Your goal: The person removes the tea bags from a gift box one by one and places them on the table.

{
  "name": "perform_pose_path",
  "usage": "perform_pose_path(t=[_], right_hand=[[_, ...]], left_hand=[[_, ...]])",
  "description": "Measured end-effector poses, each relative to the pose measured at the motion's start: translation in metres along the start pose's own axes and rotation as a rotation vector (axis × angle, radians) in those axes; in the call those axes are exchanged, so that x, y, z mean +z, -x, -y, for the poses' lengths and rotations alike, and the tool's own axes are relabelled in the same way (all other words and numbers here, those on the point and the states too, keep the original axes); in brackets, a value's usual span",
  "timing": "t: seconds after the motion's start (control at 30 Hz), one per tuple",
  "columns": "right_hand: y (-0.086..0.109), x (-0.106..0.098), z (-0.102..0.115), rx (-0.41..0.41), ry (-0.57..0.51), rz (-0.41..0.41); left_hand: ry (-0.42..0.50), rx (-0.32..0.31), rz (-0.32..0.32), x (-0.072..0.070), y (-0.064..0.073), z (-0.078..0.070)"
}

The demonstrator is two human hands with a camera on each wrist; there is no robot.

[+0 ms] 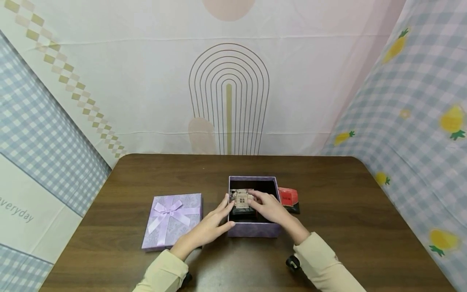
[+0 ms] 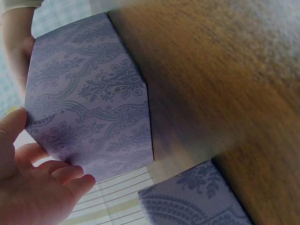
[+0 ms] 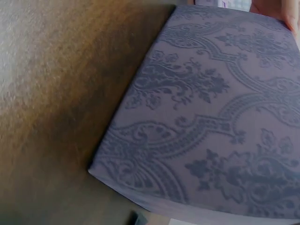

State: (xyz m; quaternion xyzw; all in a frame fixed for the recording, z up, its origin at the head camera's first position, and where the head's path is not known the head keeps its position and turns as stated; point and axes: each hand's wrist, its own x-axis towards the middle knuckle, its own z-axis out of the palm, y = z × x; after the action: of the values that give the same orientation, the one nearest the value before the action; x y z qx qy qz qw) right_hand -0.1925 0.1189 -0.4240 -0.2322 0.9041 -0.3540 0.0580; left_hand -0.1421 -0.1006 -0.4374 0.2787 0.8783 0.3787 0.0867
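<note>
A purple patterned box [image 1: 253, 230] stands open at the table's middle. Inside it lies a dark packet with a beige label [image 1: 242, 200], towards the left side. My left hand [image 1: 209, 226] rests along the box's left rim, fingers stretched out; in the left wrist view its thumb and fingers touch the box [image 2: 89, 93] near a corner. My right hand [image 1: 271, 209] reaches over the front right of the box, fingertips on the packet; whether they pinch it is hidden. The right wrist view shows mostly the patterned box wall [image 3: 201, 122].
Left of the box lies its lilac lid [image 1: 171, 221] with a ribbon bow. A red and black packet [image 1: 289, 198] sits against the box's right side. The brown wooden table [image 1: 328, 182] ends at a patterned cloth backdrop [image 1: 153, 89].
</note>
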Motion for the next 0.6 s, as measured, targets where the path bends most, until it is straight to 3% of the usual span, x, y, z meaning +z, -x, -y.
perform_pose_path(t=[0.33,0.6], right_hand=[[-0.003,0.007,-0.001,0.079,0.028,0.044],[-0.003,0.011,-0.002,0.164,0.127,0.090]], left_hand=[[-0.015,0.013,-0.018,0.000,0.001,-0.001],[-0.017,0.009,-0.020,0.001,0.000,-0.001]])
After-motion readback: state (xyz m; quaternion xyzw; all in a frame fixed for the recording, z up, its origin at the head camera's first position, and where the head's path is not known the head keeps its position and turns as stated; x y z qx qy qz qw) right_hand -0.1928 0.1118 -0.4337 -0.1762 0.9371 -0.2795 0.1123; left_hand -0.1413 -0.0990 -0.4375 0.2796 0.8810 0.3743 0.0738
